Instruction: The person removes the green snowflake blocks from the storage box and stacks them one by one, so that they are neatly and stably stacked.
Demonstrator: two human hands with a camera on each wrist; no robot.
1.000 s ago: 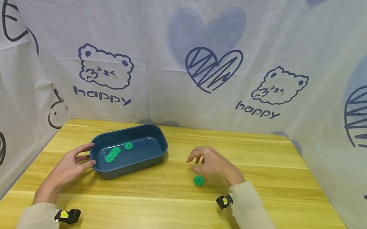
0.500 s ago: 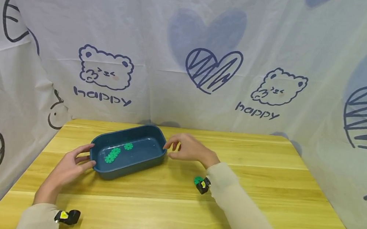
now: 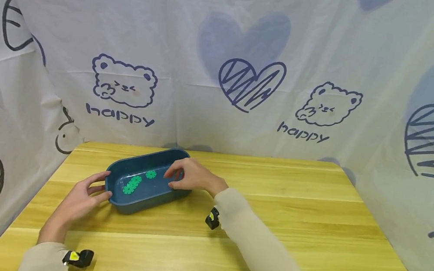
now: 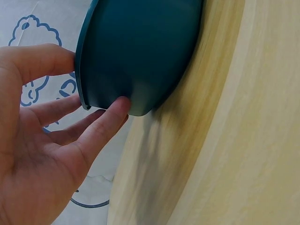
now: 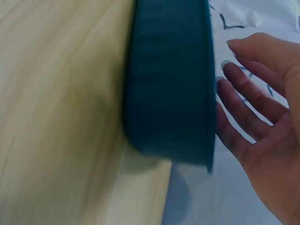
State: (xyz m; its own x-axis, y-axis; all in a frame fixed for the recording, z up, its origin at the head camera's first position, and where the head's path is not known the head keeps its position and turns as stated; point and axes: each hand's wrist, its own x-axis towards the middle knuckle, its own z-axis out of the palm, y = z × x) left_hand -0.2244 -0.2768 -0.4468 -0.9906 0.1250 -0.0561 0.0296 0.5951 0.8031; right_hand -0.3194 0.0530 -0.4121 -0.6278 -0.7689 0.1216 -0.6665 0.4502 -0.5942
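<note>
A dark blue-green plastic bin (image 3: 144, 200) stands slanted on the table, with several green notched plastic discs (image 3: 132, 185) clustered on its floor. One more green disc (image 3: 151, 174) lies apart from them, farther right in the bin. My left hand (image 3: 79, 198) holds the bin's left end; in the left wrist view its digits meet the rim and the outer end wall. My right hand (image 3: 191, 176) hovers over the bin's right end, fingers loosely bent. In the right wrist view that hand (image 5: 267, 103) is beside the bin's rim, with nothing visible between fingers and thumb.
The wooden table (image 3: 309, 231) extends to the right and in front of the bin. A printed white cloth (image 3: 187, 119) hangs behind the table and along both sides. Black wrist cameras (image 3: 212, 218) sit at both cuffs.
My right hand has moved left from above the table to over the bin. The loose disc on the table is now hidden behind the right sleeve. My left hand and the bin stay put.
</note>
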